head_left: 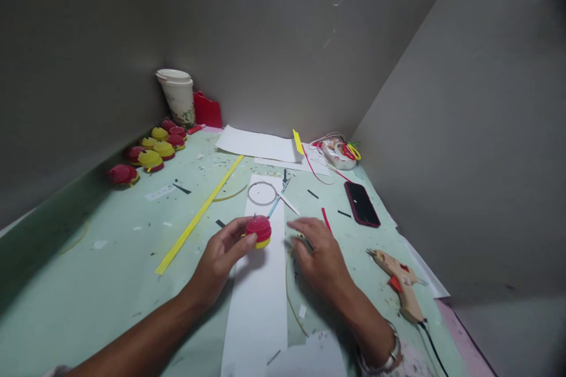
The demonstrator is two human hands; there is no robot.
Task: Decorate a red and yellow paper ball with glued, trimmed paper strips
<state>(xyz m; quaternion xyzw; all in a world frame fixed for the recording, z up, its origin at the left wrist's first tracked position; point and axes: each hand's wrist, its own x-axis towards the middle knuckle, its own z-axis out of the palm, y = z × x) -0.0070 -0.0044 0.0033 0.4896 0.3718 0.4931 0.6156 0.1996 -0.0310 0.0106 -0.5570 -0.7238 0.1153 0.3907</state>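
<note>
A small dome-shaped piece (259, 228), red on top and yellow along its lower edge, is held between the thumb and fingers of my left hand (226, 250). It is above a long white paper strip (260, 288). To its right, my right hand (316, 250) has its thumb and fingers apart and does not touch the piece. Something small and dark shows by the right palm, too unclear to name. Beyond the hands, a thin ring (262, 193) lies on the white strip, beside a light blue stick (276, 203).
Several red and yellow domes (151, 159) and a paper cup (177, 97) stand at the left. A yellow strip (198, 216) lies left of my hands. At the right are a phone (362, 204) and a corded glue gun (400, 283). White sheets (260, 144) lie at the back.
</note>
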